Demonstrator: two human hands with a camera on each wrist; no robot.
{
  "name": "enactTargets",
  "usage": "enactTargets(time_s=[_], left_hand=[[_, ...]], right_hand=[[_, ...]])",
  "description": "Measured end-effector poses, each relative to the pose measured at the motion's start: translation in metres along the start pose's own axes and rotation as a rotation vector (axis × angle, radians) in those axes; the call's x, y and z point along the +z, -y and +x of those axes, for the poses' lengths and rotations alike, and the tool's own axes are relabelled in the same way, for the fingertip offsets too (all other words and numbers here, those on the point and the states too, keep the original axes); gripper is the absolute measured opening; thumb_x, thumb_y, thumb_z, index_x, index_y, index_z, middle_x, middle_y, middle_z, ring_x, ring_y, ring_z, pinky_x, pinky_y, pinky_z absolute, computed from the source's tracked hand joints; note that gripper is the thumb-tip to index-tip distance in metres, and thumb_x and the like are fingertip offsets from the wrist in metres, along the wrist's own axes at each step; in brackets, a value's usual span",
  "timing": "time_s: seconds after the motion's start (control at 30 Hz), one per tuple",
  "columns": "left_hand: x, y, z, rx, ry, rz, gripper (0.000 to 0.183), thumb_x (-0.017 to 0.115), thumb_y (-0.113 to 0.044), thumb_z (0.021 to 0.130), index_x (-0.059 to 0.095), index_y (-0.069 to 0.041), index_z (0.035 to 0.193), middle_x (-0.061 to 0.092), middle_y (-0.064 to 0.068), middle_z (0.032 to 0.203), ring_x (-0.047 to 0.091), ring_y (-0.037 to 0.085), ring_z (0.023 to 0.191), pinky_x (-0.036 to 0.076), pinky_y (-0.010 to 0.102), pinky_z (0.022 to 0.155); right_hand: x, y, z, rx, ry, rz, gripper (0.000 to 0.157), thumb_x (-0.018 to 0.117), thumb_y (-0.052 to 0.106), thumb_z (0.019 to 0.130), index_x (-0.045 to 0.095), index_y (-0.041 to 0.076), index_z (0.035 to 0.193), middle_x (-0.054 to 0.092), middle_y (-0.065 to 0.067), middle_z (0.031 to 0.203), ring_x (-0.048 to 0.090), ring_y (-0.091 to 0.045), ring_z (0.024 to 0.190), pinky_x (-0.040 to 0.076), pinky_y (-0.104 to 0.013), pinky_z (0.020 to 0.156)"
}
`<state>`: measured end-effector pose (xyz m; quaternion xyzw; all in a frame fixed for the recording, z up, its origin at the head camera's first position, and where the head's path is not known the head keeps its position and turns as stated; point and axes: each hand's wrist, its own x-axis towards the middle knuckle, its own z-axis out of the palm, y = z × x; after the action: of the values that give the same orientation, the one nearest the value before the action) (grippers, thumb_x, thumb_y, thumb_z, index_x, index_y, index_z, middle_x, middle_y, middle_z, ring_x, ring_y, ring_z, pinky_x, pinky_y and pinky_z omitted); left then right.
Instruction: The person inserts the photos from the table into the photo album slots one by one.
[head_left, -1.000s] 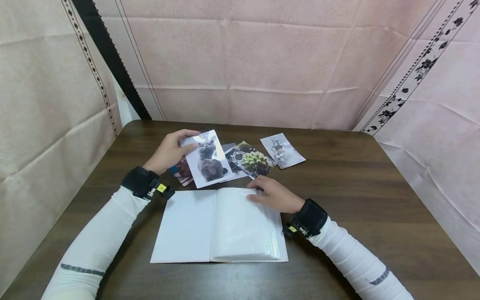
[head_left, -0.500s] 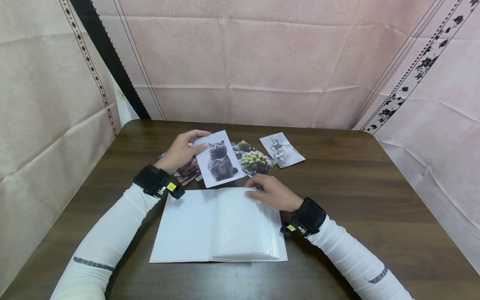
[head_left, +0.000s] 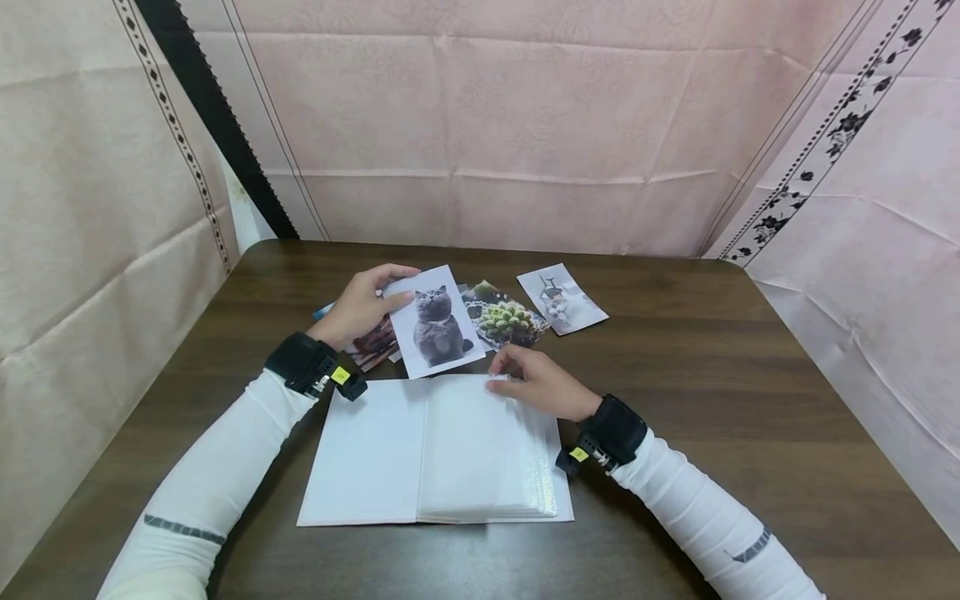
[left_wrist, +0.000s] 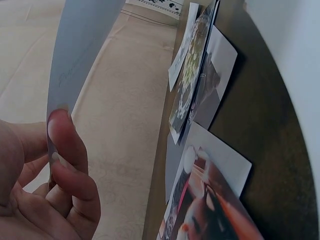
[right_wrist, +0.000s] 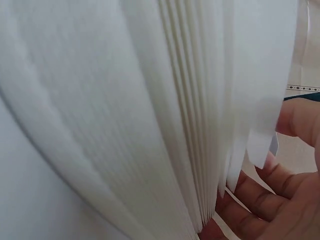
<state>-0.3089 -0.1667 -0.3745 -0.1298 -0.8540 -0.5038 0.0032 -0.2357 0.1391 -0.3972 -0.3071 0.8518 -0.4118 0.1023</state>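
My left hand [head_left: 360, 307] pinches a photo of a grey cat [head_left: 438, 332] by its left edge, thumb on the picture side. In the left wrist view the photo's pale back [left_wrist: 82, 55] faces the camera, with fingers curled against it. It is raised above the table, just behind an open photo album [head_left: 367, 454]. At the album's upper right, my right hand [head_left: 543, 385] pinches the top edge of a clear sleeve page [head_left: 465, 450]. The right wrist view shows that page [right_wrist: 262, 75] between thumb and fingers, slightly apart from the stacked pages.
Behind the cat photo lie a succulent photo [head_left: 510, 321] and a reddish photo [head_left: 377, 343], overlapping other prints. A pale photo [head_left: 562, 300] lies alone to their right. The brown wooden table [head_left: 697, 375] ends at hanging pinkish cloth [head_left: 555, 125].
My left hand has carried the cat photo to the right, then slightly down toward the album's top edge. The right hand keeps its place at the page's upper edge, with little movement.
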Motion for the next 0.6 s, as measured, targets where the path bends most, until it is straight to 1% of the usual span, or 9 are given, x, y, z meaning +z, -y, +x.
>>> enactTargets(time_s=[0.07, 0.17, 0.27, 0.33, 0.47, 0.6], left_hand=[[0.0, 0.0, 0.0, 0.004, 0.0, 0.0, 0.04, 0.062, -0.027, 0.092, 0.056, -0.027, 0.131, 0.057, 0.002, 0.128, 0.062, 0.02, 0.098, 0.054, 0.033, 0.076], [-0.001, 0.0, 0.0, 0.009, 0.002, 0.005, 0.04, 0.062, -0.028, 0.092, 0.056, -0.027, 0.131, 0.057, 0.002, 0.128, 0.061, 0.019, 0.099, 0.053, 0.033, 0.077], [-0.001, 0.0, 0.0, 0.007, 0.007, 0.006, 0.039, 0.062, -0.029, 0.092, 0.057, -0.028, 0.131, 0.057, 0.001, 0.128, 0.061, 0.019, 0.099, 0.053, 0.034, 0.077], [-0.001, 0.001, 0.001, 0.004, 0.009, 0.001, 0.039, 0.062, -0.029, 0.092, 0.057, -0.028, 0.131, 0.057, 0.001, 0.128, 0.061, 0.02, 0.099, 0.053, 0.034, 0.077], [0.0, 0.002, 0.001, -0.005, 0.016, -0.007, 0.039, 0.062, -0.029, 0.092, 0.056, -0.028, 0.131, 0.057, 0.001, 0.129, 0.061, 0.02, 0.099, 0.053, 0.034, 0.077], [0.003, 0.004, 0.002, -0.008, 0.028, -0.006, 0.039, 0.061, -0.03, 0.093, 0.056, -0.028, 0.132, 0.056, 0.002, 0.13, 0.061, 0.019, 0.101, 0.053, 0.032, 0.078]], right_hand=[[0.0, 0.001, 0.001, 0.007, 0.002, 0.014, 0.022, 0.065, 0.028, 0.091, 0.058, 0.01, 0.103, 0.061, -0.002, 0.099, 0.053, -0.018, 0.087, 0.041, -0.031, 0.072], [0.001, 0.002, 0.001, 0.016, 0.008, 0.027, 0.021, 0.064, 0.027, 0.091, 0.057, 0.01, 0.101, 0.06, -0.004, 0.097, 0.051, -0.019, 0.086, 0.04, -0.031, 0.072], [0.001, 0.003, 0.001, 0.027, 0.03, 0.031, 0.021, 0.063, 0.028, 0.092, 0.056, 0.009, 0.098, 0.057, -0.005, 0.095, 0.049, -0.02, 0.086, 0.039, -0.031, 0.072], [0.0, 0.002, 0.001, 0.03, 0.052, 0.022, 0.023, 0.063, 0.031, 0.092, 0.056, 0.009, 0.096, 0.055, -0.006, 0.095, 0.048, -0.02, 0.088, 0.039, -0.032, 0.074], [0.0, -0.002, 0.0, 0.035, 0.095, -0.026, 0.021, 0.066, 0.031, 0.089, 0.057, 0.012, 0.091, 0.055, -0.003, 0.094, 0.049, -0.019, 0.09, 0.041, -0.033, 0.077], [-0.001, -0.008, -0.001, 0.003, 0.104, -0.04, 0.013, 0.066, 0.022, 0.089, 0.057, 0.013, 0.091, 0.057, -0.003, 0.095, 0.051, -0.019, 0.092, 0.043, -0.033, 0.085]])
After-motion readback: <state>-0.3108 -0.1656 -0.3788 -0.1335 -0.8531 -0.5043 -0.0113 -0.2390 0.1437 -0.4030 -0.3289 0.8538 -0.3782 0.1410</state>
